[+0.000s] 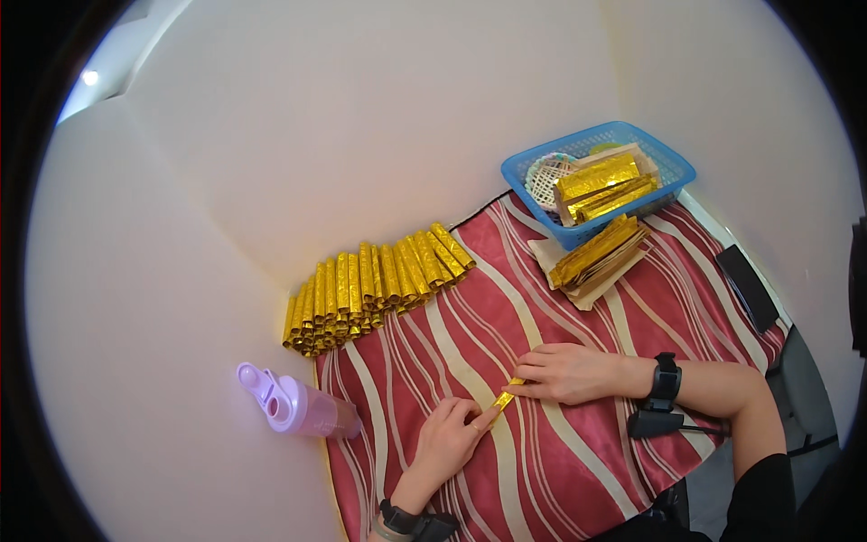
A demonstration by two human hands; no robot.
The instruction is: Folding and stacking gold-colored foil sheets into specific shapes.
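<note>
A narrow gold foil-paper roll (503,399) lies slantwise on the red striped cloth (578,465), held between my two hands. My left hand (448,438) pinches its lower end, the thumb and fingers closed against it. At the upper end, the curled fingers of my right hand (576,373) press on the roll and cover part of it. Each wrist wears a black strap with a device. A pile of similar gold rolls (384,275) is stacked along the wall, beyond my left hand.
A blue plastic basket (515,168) at the back right holds gold paper and a small woven basket (547,179). Before it sits a stack of gold and brown paper sheets (596,257). A lilac bottle (307,406) stands left; a black phone-like slab (748,287) lies right.
</note>
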